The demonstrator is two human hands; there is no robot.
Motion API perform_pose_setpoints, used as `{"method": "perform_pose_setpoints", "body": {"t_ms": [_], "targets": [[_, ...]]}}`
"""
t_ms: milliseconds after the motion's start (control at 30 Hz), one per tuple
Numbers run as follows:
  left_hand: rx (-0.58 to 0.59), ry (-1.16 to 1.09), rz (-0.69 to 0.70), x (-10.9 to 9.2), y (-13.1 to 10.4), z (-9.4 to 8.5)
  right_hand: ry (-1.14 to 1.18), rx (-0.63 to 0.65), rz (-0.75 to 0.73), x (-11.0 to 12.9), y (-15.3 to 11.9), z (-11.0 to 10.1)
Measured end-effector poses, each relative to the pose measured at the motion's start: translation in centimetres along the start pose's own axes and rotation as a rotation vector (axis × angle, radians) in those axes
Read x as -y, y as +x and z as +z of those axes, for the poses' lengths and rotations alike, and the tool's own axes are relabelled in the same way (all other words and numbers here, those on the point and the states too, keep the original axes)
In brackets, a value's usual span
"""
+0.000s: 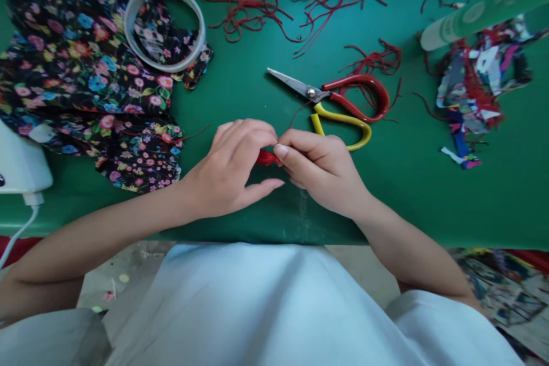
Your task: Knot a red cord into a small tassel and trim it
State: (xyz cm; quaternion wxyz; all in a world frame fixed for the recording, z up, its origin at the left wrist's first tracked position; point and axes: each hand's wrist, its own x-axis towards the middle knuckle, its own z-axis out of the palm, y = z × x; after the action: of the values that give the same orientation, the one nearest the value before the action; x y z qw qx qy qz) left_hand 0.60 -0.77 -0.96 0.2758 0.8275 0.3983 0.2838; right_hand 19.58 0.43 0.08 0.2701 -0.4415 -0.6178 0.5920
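Note:
My right hand (323, 168) pinches the end of a small red bundle (266, 158), perhaps cloth or cord, between thumb and fingers. Curved around the bundle's other side is my left hand (234, 166), its thumb stretched out and apart from the fingers. The left index fingertip meets the right fingertips; whether it touches the bundle I cannot tell. A thin red cord (295, 115) runs up from the pinch toward the scissors (311, 93). These lie with blades parted, just beyond my right hand, with one red and one yellow handle.
Black floral fabric (86, 74) lies left under a tape roll (129, 23). Red cords (242, 6) are strewn at the back. To the right are a green-and-white tube (474, 14) and fabric scraps (472, 91). A white device (23, 163) with a cable stands at the left edge.

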Motion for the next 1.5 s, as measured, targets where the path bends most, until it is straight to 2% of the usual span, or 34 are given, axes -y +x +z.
{"method": "perform_pose_setpoints", "body": {"t_ms": [100, 300, 567, 667, 833, 900, 1067, 1233, 1367, 1433, 1500], "targets": [[-0.008, 0.037, -0.016, -0.1, -0.4, 0.5, -0.058, 0.012, -0.021, 0.3, -0.2, 0.3], [0.103, -0.133, -0.194, -0.6, -0.2, -0.4, -0.162, -0.012, -0.057, 0.2, -0.2, 0.2], [0.127, 0.017, -0.056, -0.3, 0.3, -0.9, -0.219, -0.052, -0.095, 0.0, -0.1, 0.1], [0.184, -0.072, -0.099, -0.2, 0.7, -1.2, -0.238, -0.057, -0.116, 0.0, -0.1, 0.0], [0.329, -0.386, -0.313, -0.2, 1.4, -1.8, -0.324, -0.056, -0.194, -0.1, -0.2, 0.1], [0.346, -0.410, -0.337, -0.1, 1.5, -1.9, -0.403, -0.069, -0.254, -0.2, -0.4, 0.1], [0.314, -0.290, -0.201, 0.0, 1.7, -2.1, -0.547, -0.070, -0.373, -0.5, -0.6, -0.2], [0.243, -0.230, -0.038, 0.0, 1.6, -2.1, -0.500, -0.030, -0.347, 0.2, -0.5, -0.5], [0.191, -0.203, 0.060, 0.2, 1.3, -2.0, -0.505, -0.126, -0.330, 0.3, -0.8, 0.1], [0.193, -0.191, 0.072, 0.2, 1.3, -2.0, -0.584, -0.196, -0.415, -0.2, -0.9, 0.5], [0.218, -0.202, 0.067, 0.1, 1.3, -2.1, -0.690, -0.259, -0.575, -1.1, -0.9, 0.6]]}}
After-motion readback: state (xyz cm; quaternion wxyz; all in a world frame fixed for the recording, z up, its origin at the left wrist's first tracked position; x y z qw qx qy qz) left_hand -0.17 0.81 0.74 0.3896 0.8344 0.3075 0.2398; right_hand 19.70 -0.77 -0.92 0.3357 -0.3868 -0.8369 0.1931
